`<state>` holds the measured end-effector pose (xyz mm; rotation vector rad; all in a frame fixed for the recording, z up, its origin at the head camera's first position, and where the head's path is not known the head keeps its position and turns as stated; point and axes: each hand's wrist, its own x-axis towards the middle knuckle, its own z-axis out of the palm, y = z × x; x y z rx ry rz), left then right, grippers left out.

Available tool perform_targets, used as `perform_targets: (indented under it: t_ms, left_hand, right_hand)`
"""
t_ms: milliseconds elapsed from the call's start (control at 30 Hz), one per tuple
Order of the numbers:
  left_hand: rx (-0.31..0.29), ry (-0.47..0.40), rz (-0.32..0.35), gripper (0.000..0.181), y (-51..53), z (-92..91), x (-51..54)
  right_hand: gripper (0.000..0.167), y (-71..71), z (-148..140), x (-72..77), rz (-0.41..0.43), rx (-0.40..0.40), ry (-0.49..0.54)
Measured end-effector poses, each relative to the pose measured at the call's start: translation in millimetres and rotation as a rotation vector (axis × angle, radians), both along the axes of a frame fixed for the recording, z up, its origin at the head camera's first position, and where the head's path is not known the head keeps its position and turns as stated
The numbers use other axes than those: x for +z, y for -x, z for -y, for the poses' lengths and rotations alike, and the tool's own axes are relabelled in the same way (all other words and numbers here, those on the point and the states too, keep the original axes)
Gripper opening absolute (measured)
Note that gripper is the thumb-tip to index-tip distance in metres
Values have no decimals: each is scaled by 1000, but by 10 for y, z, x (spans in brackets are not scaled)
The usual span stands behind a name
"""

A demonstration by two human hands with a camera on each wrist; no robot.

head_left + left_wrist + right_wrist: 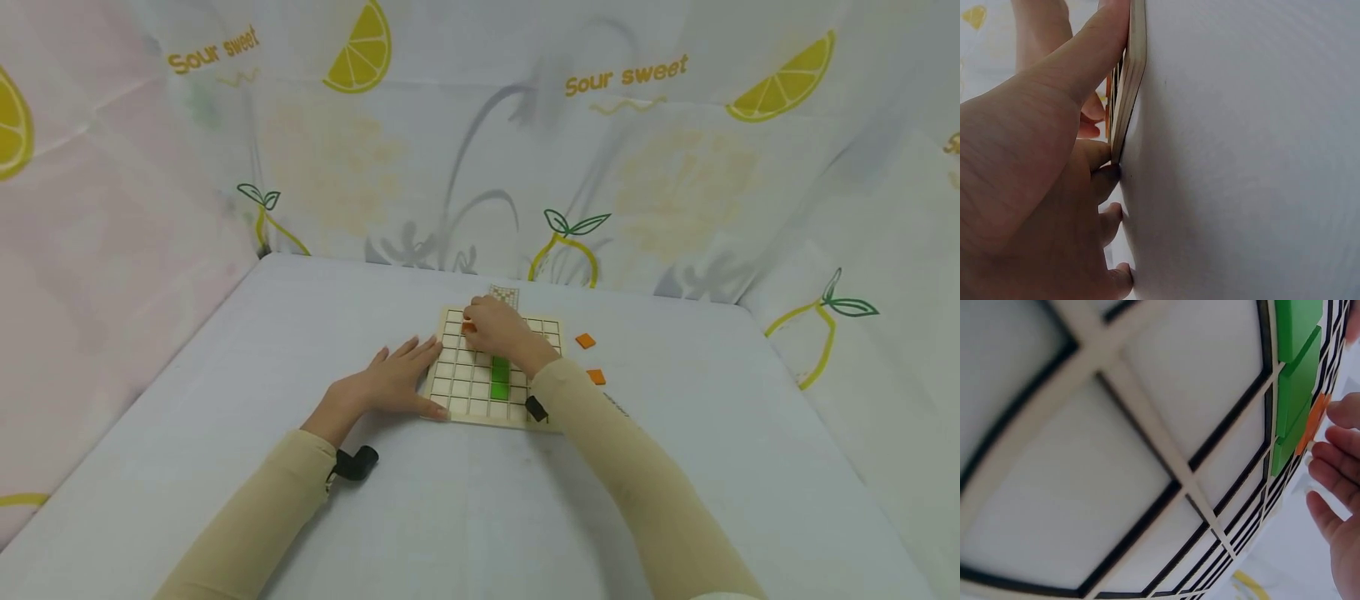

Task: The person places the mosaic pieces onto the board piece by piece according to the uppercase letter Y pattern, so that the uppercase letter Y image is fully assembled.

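A square wooden grid board [459,408] lies on the white table, its cells marked by dark grooves. My left hand [393,383] rests at its left edge, fingers spread and the thumb on the near-left corner; in the left wrist view that thumb [1094,56] lies along the board's side. Over the far-left cells, my right hand [498,327] pinches an orange tile [468,328]. The right wrist view shows this orange tile [1314,422] between thumb and fingertips, at the board's surface. Green tiles [500,380] sit in a column of cells, partly hidden by the right forearm.
Two loose orange tiles, a farther one [586,341] and a nearer one [596,377], lie on the table right of the board. A small patterned card [504,294] is behind the board. Lemon-printed cloth [465,167] walls the table at the back and sides.
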<state>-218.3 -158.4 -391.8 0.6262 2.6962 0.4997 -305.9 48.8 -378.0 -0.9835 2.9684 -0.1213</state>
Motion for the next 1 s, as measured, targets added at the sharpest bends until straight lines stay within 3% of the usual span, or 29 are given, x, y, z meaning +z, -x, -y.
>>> perform_targets:
  t_ms: [533,1000]
  left_hand:
    - [2,-2,-8,117,-4,-22,-3]
    - [9,8,-4,117,-14,-26,18]
  right_hand:
    - [19,11,-60,-30,-21,13,-49]
    - [26,-40,-256,127,60,14,23]
